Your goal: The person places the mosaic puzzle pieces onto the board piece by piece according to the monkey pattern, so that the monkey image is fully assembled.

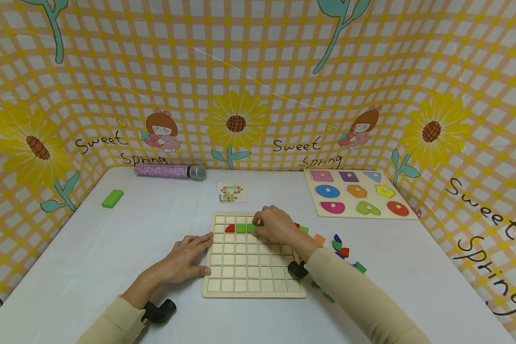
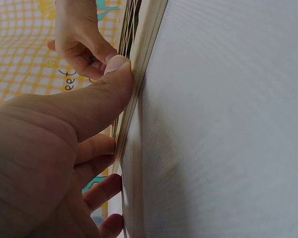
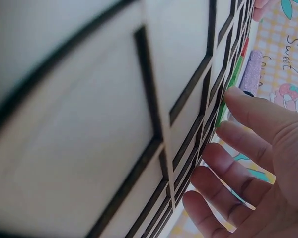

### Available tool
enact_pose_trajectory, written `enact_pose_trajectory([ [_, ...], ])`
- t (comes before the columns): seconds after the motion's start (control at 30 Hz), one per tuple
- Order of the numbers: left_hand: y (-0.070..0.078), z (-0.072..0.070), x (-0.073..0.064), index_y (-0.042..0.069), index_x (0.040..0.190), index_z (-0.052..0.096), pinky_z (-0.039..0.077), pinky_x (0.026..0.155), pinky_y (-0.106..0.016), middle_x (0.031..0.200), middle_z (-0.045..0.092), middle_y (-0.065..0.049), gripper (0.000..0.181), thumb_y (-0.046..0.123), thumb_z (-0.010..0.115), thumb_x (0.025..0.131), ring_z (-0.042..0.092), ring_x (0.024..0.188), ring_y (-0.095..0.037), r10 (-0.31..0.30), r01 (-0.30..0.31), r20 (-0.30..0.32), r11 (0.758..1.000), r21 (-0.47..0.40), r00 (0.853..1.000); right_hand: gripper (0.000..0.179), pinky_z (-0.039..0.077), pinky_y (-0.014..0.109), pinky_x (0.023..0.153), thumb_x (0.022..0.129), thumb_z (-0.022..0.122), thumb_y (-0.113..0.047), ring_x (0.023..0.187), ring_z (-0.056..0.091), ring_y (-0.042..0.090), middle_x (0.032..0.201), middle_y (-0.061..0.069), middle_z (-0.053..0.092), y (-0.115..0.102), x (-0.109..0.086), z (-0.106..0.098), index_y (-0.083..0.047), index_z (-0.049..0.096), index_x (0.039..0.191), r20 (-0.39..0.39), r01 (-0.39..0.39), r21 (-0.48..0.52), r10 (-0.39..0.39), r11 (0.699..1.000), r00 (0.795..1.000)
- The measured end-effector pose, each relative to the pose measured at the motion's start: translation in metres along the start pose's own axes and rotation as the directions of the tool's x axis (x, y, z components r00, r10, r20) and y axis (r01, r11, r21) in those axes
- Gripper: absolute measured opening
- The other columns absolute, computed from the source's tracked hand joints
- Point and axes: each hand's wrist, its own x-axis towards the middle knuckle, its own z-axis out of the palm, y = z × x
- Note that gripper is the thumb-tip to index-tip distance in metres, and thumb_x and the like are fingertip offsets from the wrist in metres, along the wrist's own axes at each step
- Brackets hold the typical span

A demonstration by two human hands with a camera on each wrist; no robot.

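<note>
A wooden grid board [image 1: 241,272] lies flat in front of me. In its second row from the top sit a red rounded tile [image 1: 230,229] and a green square tile [image 1: 241,228]. Just right of these, my right hand [image 1: 277,224] pinches another green tile [image 3: 220,113] between thumb and index finger, at the board's surface; the fingers partly cover it. My left hand [image 1: 182,260] rests against the board's left edge, fingertips near the upper part and thumb lower down, fingers fairly straight. Part of the board's right side is hidden beneath my right arm.
Several loose coloured tiles [image 1: 345,252] are scattered right of the board, some behind the right forearm. A pattern card [image 1: 232,193] lies beyond the board. Farther out are a glittery microphone [image 1: 167,172], a green block [image 1: 112,198] and a shape puzzle [image 1: 348,203].
</note>
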Motion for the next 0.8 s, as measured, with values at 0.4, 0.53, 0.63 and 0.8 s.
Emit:
enact_pose_trajectory([
  [0.4,0.002,0.000,0.000,0.001,0.143,0.037,0.024,0.102,-0.055,0.154,0.030,-0.012,0.076,0.033,0.069,0.083,0.032,0.134,-0.033,-0.008,0.008,0.006,1.000,-0.017,1.000,0.030,0.044,0.036,0.077,0.084,0.070,-0.030,0.091,0.050,0.019,0.096,0.003,0.062,0.014,-0.022,-0.024,-0.014,0.069,0.110,-0.036,-0.034,0.098,0.038,0.995,0.999],
  [0.53,0.001,0.000,0.000,0.001,0.143,0.037,0.025,0.102,-0.055,0.154,0.031,-0.012,0.076,0.034,0.069,0.083,0.032,0.134,-0.034,-0.005,0.005,0.003,1.000,-0.010,1.000,0.031,0.044,0.036,0.077,0.083,0.071,-0.030,0.092,0.051,0.021,0.095,0.004,0.062,0.027,-0.031,-0.033,-0.014,0.069,0.109,-0.077,-0.025,0.097,0.033,0.995,0.997],
  [0.63,0.000,0.000,0.000,0.001,0.143,0.037,0.025,0.102,-0.055,0.154,0.031,-0.013,0.075,0.034,0.069,0.083,0.032,0.133,-0.033,0.000,0.000,-0.002,1.000,-0.008,1.000,0.030,0.043,0.035,0.077,0.084,0.071,-0.030,0.093,0.051,0.022,0.095,0.003,0.062,0.040,-0.039,-0.035,-0.013,0.069,0.109,-0.097,-0.039,0.112,0.050,0.993,0.994],
  [0.8,0.001,-0.001,0.000,0.001,0.143,0.037,0.025,0.101,-0.055,0.154,0.031,-0.013,0.075,0.032,0.069,0.083,0.032,0.133,-0.034,-0.002,0.002,-0.005,1.000,-0.010,1.000,0.029,0.043,0.033,0.075,0.085,0.070,-0.028,0.092,0.051,0.022,0.096,0.005,0.063,0.060,-0.052,-0.036,-0.012,0.070,0.109,-0.113,-0.068,0.105,0.080,0.992,0.990],
])
